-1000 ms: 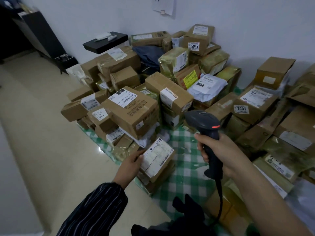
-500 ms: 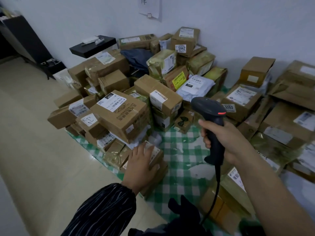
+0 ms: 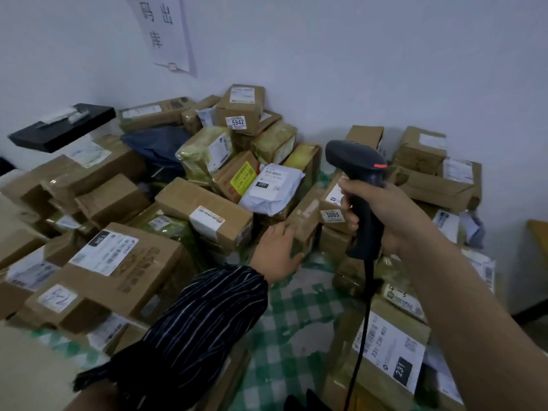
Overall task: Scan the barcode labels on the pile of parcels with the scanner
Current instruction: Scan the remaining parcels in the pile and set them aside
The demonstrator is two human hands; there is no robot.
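1. The right hand (image 3: 385,215) has its fingers clamped round the grip of the black corded pistol-shaped scanner (image 3: 358,164). Its head is raised just above the brown cardboard box labelled 3003 (image 3: 332,215), likely ready to aim.
2. The left hand (image 3: 277,250), fingers straight and slightly apart, touches a small brown cardboard parcel (image 3: 307,215) just left of that box, probably to expose its label.
3. The pile of parcels (image 3: 207,209) surrounds that box on a green-checked cloth (image 3: 296,315).

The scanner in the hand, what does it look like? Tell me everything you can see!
The scanner is a dark, plastic-looking, pistol-shaped tool with a small red mark on its head. It is held upright above the parcels, head pointing forward. The right hand grips its handle, fingers curled round it. A black cable hangs from the handle's base to the picture's bottom edge.
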